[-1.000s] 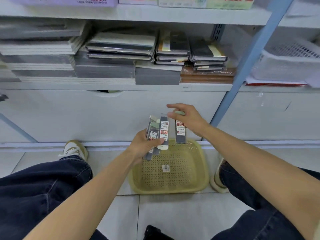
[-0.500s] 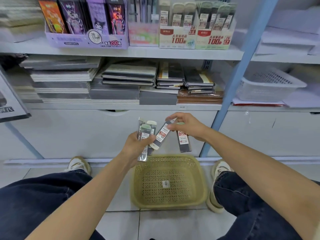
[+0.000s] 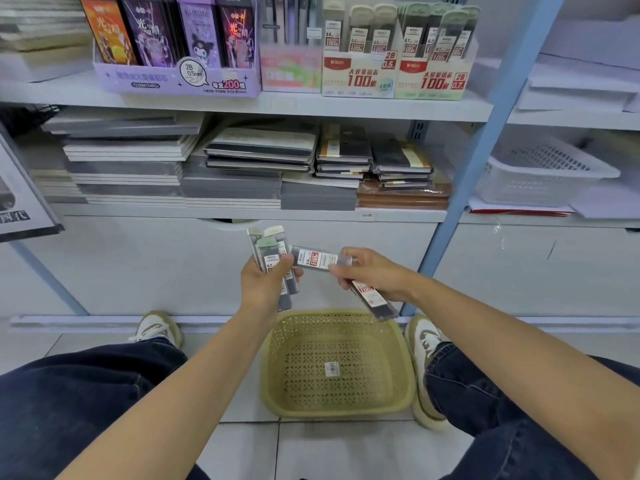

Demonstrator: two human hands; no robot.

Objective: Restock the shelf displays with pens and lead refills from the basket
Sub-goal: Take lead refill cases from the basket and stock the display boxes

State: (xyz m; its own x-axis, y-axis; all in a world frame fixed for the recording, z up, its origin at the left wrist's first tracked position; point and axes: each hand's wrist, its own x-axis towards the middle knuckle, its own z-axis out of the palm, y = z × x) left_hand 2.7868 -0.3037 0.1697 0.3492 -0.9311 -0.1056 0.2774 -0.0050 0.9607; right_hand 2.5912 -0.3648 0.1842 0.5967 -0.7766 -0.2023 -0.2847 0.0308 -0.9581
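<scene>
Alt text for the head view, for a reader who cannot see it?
A person facing shelves holds lead refill cases over a yellow basket on the floor: the left hand grips a bunch, the right hand holds two more. Refill display boxes stand on an upper shelf.

stationery shop | shelf [image 3: 311, 105] display boxes [image 3: 360, 77] | stacked notebooks [image 3: 263, 150]
</scene>
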